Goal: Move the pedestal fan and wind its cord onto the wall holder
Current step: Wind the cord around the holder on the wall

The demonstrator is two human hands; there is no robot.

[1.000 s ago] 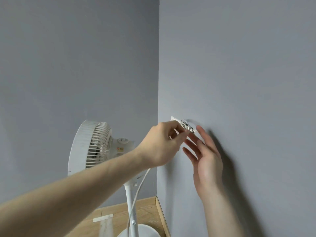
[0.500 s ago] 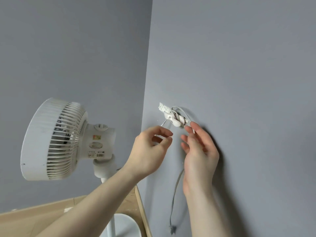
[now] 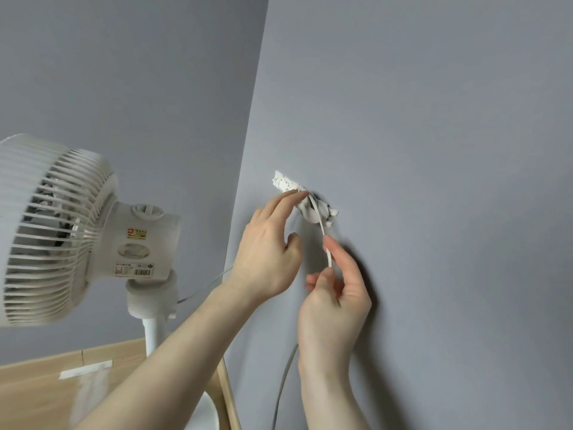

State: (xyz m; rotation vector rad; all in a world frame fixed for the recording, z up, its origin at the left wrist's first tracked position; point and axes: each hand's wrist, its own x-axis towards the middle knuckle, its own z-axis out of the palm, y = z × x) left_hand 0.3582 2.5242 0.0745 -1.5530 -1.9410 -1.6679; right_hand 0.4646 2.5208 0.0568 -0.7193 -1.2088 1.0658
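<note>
A white pedestal fan point(image 3: 59, 225) stands at the left, close to the room's corner, its round base point(image 3: 207, 414) partly hidden behind my left forearm. On the grey wall point(image 3: 434, 150) to the right sits a small white wall holder point(image 3: 286, 183) with turns of white cord point(image 3: 319, 218) round it. My left hand point(image 3: 269, 256) reaches up with its index fingertip touching the holder and the cord. My right hand point(image 3: 336, 299) is just below, pinching the cord between thumb and fingers. The cord's loose end hangs down the wall past my right wrist.
Two grey walls meet in a corner just left of the holder. A pale wooden floor point(image 3: 37, 395) with a skirting board shows at the bottom left, with a strip of white tape point(image 3: 85, 369) on it.
The view has swung closer and to the right, so the fan sits further left. My left hand rose to touch the holder. My right hand dropped lower and took the cord in a pinch.
</note>
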